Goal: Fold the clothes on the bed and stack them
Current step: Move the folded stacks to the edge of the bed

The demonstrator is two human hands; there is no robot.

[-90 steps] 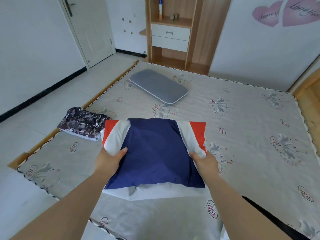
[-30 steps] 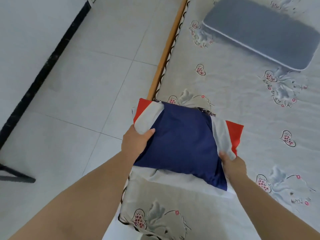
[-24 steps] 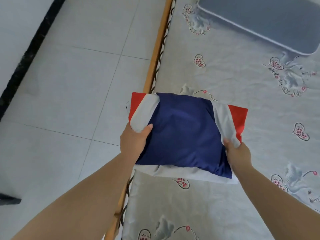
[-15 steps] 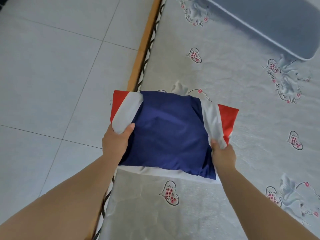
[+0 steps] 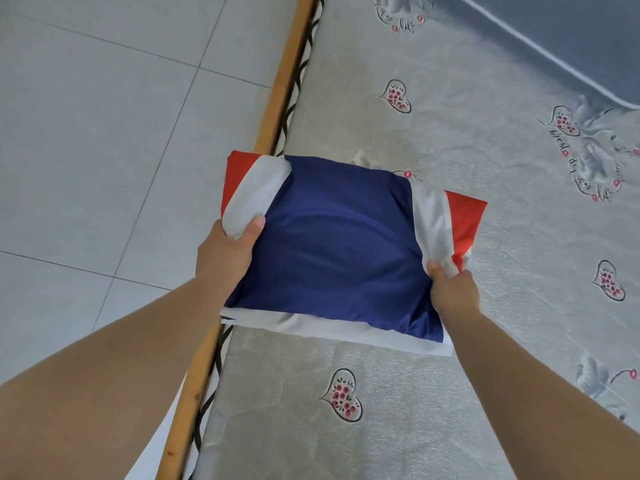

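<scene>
Folded garment [image 5: 339, 244]: smooth cloth, faint sheen. Bed cover [image 5: 467, 133]: quilted, finely textured fabric. Bed rail [image 5: 280, 88]: bare wood, matt. Floor [image 5: 104, 133]: smooth tile, slight gloss.

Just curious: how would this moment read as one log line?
folded garment | left hand grips | right hand grips | over bed edge

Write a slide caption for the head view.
Both hands grip the folded navy garment at the bed edge.

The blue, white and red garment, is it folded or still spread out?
Folded: the garment is a compact rectangle, white layers showing under its near edge, gripped at each side by the left hand and right hand.
</scene>
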